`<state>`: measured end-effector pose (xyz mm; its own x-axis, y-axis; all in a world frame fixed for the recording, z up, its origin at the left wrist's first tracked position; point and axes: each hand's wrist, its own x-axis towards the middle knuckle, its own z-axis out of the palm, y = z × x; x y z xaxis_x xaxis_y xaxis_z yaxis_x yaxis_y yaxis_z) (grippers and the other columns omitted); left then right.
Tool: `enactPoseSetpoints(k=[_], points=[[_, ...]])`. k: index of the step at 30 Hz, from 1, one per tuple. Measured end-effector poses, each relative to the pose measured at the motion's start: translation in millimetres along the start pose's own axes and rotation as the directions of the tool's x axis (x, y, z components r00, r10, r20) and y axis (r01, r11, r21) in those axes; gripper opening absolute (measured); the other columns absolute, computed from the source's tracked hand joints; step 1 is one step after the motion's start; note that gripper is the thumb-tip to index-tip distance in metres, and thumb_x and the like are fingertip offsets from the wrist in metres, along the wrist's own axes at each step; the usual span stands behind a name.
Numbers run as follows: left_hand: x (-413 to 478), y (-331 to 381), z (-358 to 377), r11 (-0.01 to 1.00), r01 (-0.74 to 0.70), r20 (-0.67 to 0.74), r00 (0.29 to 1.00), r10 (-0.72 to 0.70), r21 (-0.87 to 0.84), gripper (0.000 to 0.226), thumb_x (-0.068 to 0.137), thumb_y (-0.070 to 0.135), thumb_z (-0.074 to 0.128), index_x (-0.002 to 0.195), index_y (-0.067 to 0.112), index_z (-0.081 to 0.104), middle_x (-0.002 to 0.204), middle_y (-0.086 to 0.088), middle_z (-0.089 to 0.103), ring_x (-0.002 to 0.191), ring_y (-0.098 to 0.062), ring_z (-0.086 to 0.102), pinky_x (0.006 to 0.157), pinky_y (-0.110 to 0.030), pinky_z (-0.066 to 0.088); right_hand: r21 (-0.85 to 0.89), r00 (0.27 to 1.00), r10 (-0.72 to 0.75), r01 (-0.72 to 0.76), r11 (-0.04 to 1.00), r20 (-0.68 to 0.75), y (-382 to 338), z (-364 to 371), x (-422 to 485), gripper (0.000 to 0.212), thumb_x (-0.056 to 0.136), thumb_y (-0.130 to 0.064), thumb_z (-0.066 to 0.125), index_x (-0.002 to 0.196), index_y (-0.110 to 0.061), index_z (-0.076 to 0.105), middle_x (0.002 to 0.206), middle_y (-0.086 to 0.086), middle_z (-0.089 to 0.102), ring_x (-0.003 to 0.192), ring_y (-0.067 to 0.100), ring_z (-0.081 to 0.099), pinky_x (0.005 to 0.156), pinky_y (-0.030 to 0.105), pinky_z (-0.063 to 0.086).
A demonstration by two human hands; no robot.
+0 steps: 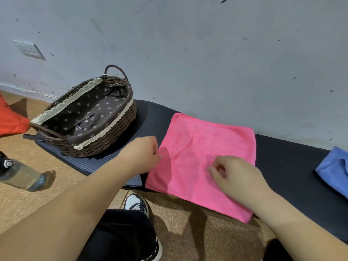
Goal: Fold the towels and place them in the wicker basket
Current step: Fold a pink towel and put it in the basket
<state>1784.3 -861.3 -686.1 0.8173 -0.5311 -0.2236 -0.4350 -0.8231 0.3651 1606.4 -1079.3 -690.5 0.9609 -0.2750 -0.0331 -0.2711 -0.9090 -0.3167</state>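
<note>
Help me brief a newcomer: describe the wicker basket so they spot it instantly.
Follow the dark mat along the grey wall to its left end. The wicker basket sits there, left of the pink towel. Only it is woven brown, with lace trim and flowered lining.

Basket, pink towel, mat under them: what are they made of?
Basket: dark brown woven wicker or rattan-like strands, matte; floral cloth liner with lace trim. Towel: likely microfibre, soft short nap, matte pink. Mat: probably foam, dark, fine ribbed surface.

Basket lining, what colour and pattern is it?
The lining is dark brown with small pale flowers; head view shows it best.
</note>
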Motion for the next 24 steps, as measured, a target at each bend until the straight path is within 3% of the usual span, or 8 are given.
enactPoseSetpoints(k=[3, 7, 12, 14, 16, 19, 21, 24], points=[[3.3, 16.7, 6.1, 0.997, -0.071, 0.063, 0.995, 0.072, -0.008, 0.015, 0.088, 0.035, 0.069, 0.093, 0.024, 0.06, 0.092, 0.005, 0.066, 0.087, -0.021, 0.063, 0.077, -0.039, 0.056, -0.046, 0.988, 0.121, -0.117, 0.992, 0.099, 24.7, -1.1, -6.3, 0.025, 0.093, -0.053, 0.057, 0.085, -0.03, 0.052, 0.086, -0.013, 0.057, 0.078, 0.008, 0.057, 0.063, 0.031, 0.05], [5.7, 33.9, 15.4, 0.962, -0.126, 0.281, 0.958, 0.054, 0.242, 0.027, 0.092, 0.033, 0.068, 0.108, 0.016, 0.054, 0.11, -0.007, 0.065, 0.096, -0.029, 0.065, 0.079, -0.039, 0.054, 0.017, 0.973, 0.119, -0.125, 0.992, 0.196, 40.2, -3.2, -14.2, 0.028, 0.089, -0.053, 0.065, 0.087, -0.033, 0.046, 0.087, -0.013, 0.057, 0.075, 0.003, 0.054, 0.066, 0.031, 0.05], [10.2, 40.8, 7.3, 0.995, 0.032, 0.446, 0.892, -0.069, 0.091, 0.032, 0.096, 0.038, 0.063, 0.09, 0.006, 0.062, 0.076, -0.012, 0.077, 0.061, -0.026, 0.075, 0.044, -0.026, 0.053, -0.042, 0.901, 0.227, -0.228, 0.973, 0.37, 46.1, -22.9, -13.5, 0.031, 0.088, -0.061, 0.061, 0.085, -0.031, 0.057, 0.084, -0.013, 0.065, 0.076, 0.003, 0.06, 0.073, 0.03, 0.055], [21.6, 45.0, -0.4, 0.997, 0.037, 0.372, 0.927, -0.058, 0.062, 0.034, 0.097, 0.037, 0.062, 0.081, 0.007, 0.065, 0.068, -0.011, 0.075, 0.057, -0.024, 0.072, 0.044, -0.023, 0.048, -0.003, 0.895, 0.24, -0.258, 0.966, 0.375, 48.3, -32.3, -4.1, 0.043, 0.088, -0.065, 0.061, 0.072, -0.025, 0.06, 0.068, -0.013, 0.062, 0.064, 0.004, 0.058, 0.064, 0.029, 0.052], [44.9, 44.0, -2.8, 1.0, 0.019, 0.106, 0.994, -0.019, 0.001, 0.03, 0.094, 0.033, 0.064, 0.08, 0.006, 0.069, 0.072, -0.008, 0.074, 0.067, -0.027, 0.071, 0.058, -0.029, 0.054, 0.079, 0.942, 0.231, -0.257, 0.963, 0.245, 53.1, -36.2, 11.0, 0.045, 0.089, -0.061, 0.061, 0.064, -0.024, 0.058, 0.06, -0.011, 0.058, 0.059, 0.007, 0.055, 0.06, 0.03, 0.048], [78.3, 43.7, 5.0, 0.986, 0.002, -0.194, 0.98, -0.035, -0.169, 0.013, 0.093, 0.028, 0.066, 0.094, 0.016, 0.07, 0.086, 0.003, 0.07, 0.084, -0.02, 0.066, 0.074, -0.031, 0.052, 0.217, 0.975, 0.223, -0.213, 0.953, -0.02, 61.1, -31.1, 36.2, 0.018, 0.092, -0.046, 0.062, 0.098, -0.03, 0.068, 0.099, -0.013, 0.066, 0.093, 0.011, 0.065, 0.083, 0.035, 0.055], [95.0, 46.8, 17.6, 0.971, 0.015, -0.221, 0.973, -0.069, -0.239, 0.015, 0.093, 0.027, 0.067, 0.102, 0.015, 0.069, 0.089, 0.004, 0.068, 0.088, -0.02, 0.064, 0.075, -0.029, 0.047, 0.218, 0.971, 0.23, -0.211, 0.953, -0.064, 67.3, -20.3, 49.1, 0.034, 0.094, -0.04, 0.062, 0.123, -0.022, 0.065, 0.121, -0.008, 0.061, 0.113, 0.013, 0.06, 0.095, 0.037, 0.052], [110.0, 54.4, 30.0, 0.951, 0.053, -0.225, 0.966, -0.125, -0.303, 0.02, 0.093, 0.023, 0.068, 0.111, 0.015, 0.065, 0.089, 0.005, 0.063, 0.09, -0.018, 0.06, 0.076, -0.026, 0.04, 0.188, 0.974, 0.221, -0.207, 0.96, -0.053, 73.2, -7.1, 58.6, 0.044, 0.094, -0.037, 0.063, 0.133, -0.016, 0.061, 0.135, -0.003, 0.057, 0.126, 0.016, 0.054, 0.103, 0.034, 0.047]])
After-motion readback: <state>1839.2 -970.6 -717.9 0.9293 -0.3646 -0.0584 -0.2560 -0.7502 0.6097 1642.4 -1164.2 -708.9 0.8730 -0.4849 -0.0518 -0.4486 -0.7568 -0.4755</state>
